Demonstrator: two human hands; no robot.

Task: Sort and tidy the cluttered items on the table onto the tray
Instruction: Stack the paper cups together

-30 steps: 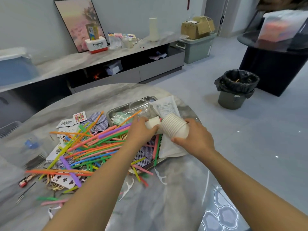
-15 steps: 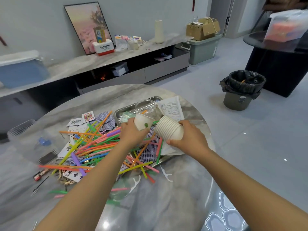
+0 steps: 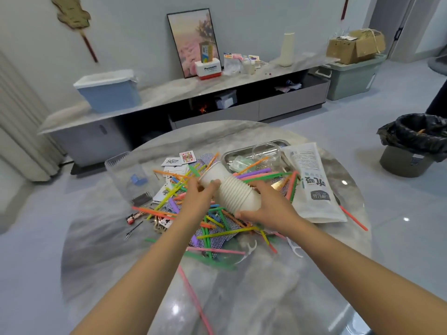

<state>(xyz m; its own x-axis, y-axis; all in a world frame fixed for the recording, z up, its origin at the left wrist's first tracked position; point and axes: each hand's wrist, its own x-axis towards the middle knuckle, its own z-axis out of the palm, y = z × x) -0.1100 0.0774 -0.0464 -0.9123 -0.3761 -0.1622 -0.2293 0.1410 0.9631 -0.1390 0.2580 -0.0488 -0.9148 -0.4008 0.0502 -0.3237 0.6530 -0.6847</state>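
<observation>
My right hand [image 3: 268, 209] grips a stack of white paper cups [image 3: 238, 197] lying sideways above the clutter. My left hand [image 3: 198, 197] holds a single white paper cup [image 3: 212, 174] whose base sits in the open end of the stack. Below them, colourful straws [image 3: 217, 228] lie criss-crossed over playing cards [image 3: 183, 157] on the round marble table [image 3: 242, 298]. The metal tray [image 3: 242, 152] sits behind the cups, with a clear plastic cup [image 3: 266, 151] and some straws in it.
A white printed packet [image 3: 312, 182] lies right of the tray. A clear plastic box [image 3: 125, 175] stands at the left, with hairpins and a small red item near it. Floss picks [image 3: 294, 247] lie near the front. A black-lined bin [image 3: 411, 146] stands on the floor at right.
My left hand has brought the single cup against the stack in my right hand; they were apart half a second ago. Both hands shifted left, away from the tray.
</observation>
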